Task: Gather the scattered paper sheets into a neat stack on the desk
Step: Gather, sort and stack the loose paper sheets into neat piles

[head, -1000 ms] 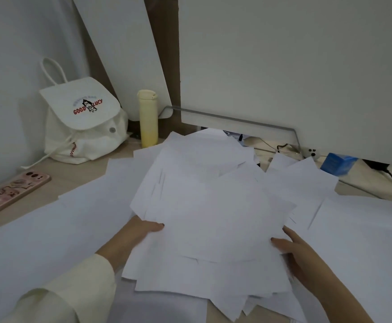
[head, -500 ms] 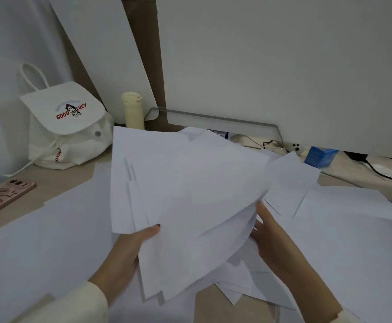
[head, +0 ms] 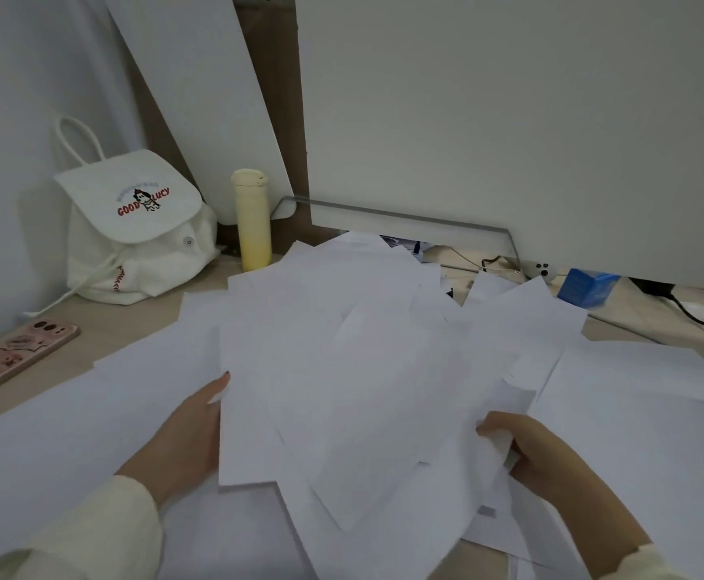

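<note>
A loose, fanned bundle of white paper sheets (head: 341, 370) fills the middle of the desk, its edges uneven. My left hand (head: 187, 429) holds the bundle's left edge, thumb on top. My right hand (head: 538, 450) grips its right edge, fingers curled around the sheets. More single sheets lie flat on the desk: a large one at the left (head: 49, 445), one at the right (head: 643, 412), and a few behind the bundle (head: 525, 311).
A white backpack (head: 132, 228) and a yellow bottle (head: 252, 221) stand at the back left. A phone in a pink case (head: 11, 353) lies at the left edge. A blue box (head: 586, 286) and cables sit under a white monitor (head: 509, 119) at the back right.
The bundle was lifted and tilted up half a second ago; now it is lowered and flatter over the desk. My right hand has shifted to the bundle's lower right edge.
</note>
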Demonstrator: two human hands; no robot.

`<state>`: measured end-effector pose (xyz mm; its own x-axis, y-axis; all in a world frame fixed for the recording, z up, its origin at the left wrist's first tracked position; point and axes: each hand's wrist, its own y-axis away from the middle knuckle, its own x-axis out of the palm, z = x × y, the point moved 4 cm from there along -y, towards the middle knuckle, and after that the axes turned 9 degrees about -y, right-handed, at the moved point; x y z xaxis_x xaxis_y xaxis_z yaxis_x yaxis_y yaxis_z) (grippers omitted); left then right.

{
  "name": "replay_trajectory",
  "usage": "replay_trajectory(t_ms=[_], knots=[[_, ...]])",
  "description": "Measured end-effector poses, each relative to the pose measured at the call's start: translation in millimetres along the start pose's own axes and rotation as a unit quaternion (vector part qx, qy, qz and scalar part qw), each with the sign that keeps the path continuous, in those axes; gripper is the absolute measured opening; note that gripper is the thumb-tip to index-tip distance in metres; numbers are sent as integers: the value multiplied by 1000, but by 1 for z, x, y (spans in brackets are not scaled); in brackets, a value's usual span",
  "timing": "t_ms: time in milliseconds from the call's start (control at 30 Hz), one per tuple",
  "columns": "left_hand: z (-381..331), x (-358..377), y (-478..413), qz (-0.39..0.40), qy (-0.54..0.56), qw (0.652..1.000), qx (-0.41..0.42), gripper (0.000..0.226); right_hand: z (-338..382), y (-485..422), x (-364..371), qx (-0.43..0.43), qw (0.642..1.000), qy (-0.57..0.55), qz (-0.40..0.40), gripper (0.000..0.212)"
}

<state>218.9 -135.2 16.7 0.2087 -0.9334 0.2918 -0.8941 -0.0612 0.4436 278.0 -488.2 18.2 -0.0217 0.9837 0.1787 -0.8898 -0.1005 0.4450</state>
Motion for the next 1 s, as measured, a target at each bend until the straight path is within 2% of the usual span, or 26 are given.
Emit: replay_trajectory(t_ms=[67, 133, 233, 300, 367, 467, 500, 567, 700, 800, 900, 967, 1000], knots=[[-3, 4, -9, 7, -44, 999, -11, 38, 8, 2, -2, 9, 998, 56, 28, 14], [-5, 8, -23, 3, -93, 995, -17, 35, 13, -3, -1, 20, 989, 141, 39, 37], [-12, 18, -39, 25, -163, 986, -13, 35, 24, -16, 5, -3, 979, 202, -11, 30], [-17, 24, -49, 61, -210, 976, -6, 47, 34, -29, 8, -22, 974, 223, -42, 31], [-23, 27, -50, 100, -260, 960, -13, 60, 43, -39, 9, -21, 969, 240, -49, 40], [-32, 22, -50, 168, -306, 936, -50, 88, 53, -44, 0, 0, 980, 193, -44, 45], [-35, 20, -47, 186, -318, 928, -63, 88, 54, -45, -3, 7, 984, 175, -39, 42], [-41, 15, -47, 201, -314, 925, -70, 76, 53, -47, -7, 16, 987, 157, -15, 33], [-48, 17, -66, 156, -208, 964, -53, 51, 50, -53, 2, 28, 981, 183, 49, 27], [-39, 39, -73, 151, -231, 959, -63, 41, 51, -55, 20, 25, 965, 254, 59, 28], [-21, 56, -79, 172, -284, 940, -81, 73, 51, -60, 31, 1, 946, 319, 53, 38], [-13, 60, -85, 163, -288, 942, -61, 87, 53, -60, 30, -19, 961, 272, 45, 36], [-11, 60, -86, 141, -290, 946, -43, 86, 53, -61, 24, -28, 976, 215, 30, 35]])
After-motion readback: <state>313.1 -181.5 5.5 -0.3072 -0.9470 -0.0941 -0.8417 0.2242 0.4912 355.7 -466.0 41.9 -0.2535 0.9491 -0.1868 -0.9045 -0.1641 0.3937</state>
